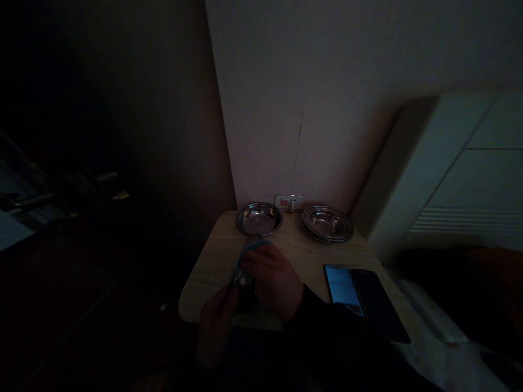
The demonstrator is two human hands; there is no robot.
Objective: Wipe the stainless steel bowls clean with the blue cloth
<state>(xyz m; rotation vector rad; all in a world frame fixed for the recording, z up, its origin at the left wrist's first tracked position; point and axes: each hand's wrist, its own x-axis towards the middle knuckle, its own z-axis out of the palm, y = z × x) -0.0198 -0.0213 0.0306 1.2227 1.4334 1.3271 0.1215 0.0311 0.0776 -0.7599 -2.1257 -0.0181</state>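
Note:
My right hand (274, 277) is closed on a light blue cloth (256, 244), pressed against a shiny metal dish (242, 281). The dish is tilted over the front part of the small table, and much of it lies hidden behind my fingers. At its lower left edge, my left hand (217, 321) grips the dish, thumb and fingers together. Beyond my hands, a round metal plate (259, 219) rests near the table's back left corner. Farther right stands a stack of similar metal plates (327, 224). The light is dim, and my hands are slightly blurred.
The wooden table (212, 261) stands against the wall. A lit phone (345, 291) and a dark flat case (384, 307) lie on its right side. A wall socket (288, 202) sits just behind the plates. A padded headboard (453, 174) rises at the right.

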